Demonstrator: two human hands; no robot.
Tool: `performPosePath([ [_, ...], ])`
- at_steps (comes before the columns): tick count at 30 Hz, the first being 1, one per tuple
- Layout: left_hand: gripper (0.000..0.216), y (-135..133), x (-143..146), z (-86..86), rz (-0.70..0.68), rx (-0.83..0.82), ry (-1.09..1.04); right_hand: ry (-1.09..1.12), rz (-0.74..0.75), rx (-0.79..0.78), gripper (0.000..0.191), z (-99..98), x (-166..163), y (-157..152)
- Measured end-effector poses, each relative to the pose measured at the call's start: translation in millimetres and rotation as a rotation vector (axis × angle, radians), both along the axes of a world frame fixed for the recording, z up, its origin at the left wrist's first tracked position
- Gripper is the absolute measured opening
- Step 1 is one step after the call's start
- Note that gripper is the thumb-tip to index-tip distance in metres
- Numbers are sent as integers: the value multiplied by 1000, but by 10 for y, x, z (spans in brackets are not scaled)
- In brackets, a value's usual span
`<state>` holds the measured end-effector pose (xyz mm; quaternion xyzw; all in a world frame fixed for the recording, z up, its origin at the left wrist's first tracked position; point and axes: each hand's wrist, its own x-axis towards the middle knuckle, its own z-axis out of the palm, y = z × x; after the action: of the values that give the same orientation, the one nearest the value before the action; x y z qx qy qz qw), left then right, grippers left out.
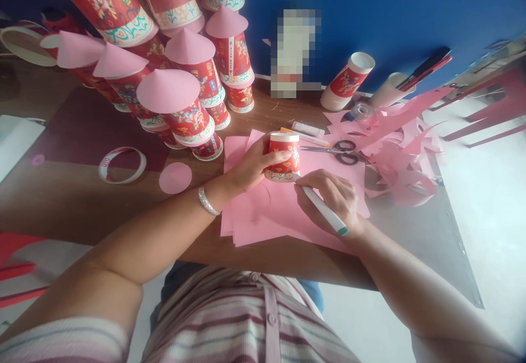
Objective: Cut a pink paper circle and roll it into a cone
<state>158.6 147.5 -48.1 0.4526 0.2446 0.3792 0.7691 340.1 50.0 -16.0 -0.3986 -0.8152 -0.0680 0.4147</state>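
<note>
Wrapped round the left side of a red patterned paper cup point(283, 154) is my left hand point(257, 160), its thumb across the front. The cup's white rim faces up, and coloured curls run along its lower white band. My right hand point(331, 193) grips a white marker pen point(324, 209) with a green end. The pen's tip meets the cup's lower band. Under both hands lie sheets of pink paper point(255, 226), one bearing a curved line. Black-handled scissors point(345, 152) rest on the paper just right of the cup, beside a white capped pen or glue stick point(308, 129).
Stacked red cups with pink cone tops point(168, 91) stand at the back left. A tape roll point(122, 165) and a pink paper disc point(175, 178) lie on the left. Pink scraps point(402, 160), a cup stack point(348, 80) and a pen holder point(390, 89) are at right.
</note>
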Motion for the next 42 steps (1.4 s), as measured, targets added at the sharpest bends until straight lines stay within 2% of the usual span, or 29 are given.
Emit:
performPosePath([
  [42, 42, -15, -7, 22, -7, 7, -3, -6, 27, 1, 21, 53, -25, 1],
])
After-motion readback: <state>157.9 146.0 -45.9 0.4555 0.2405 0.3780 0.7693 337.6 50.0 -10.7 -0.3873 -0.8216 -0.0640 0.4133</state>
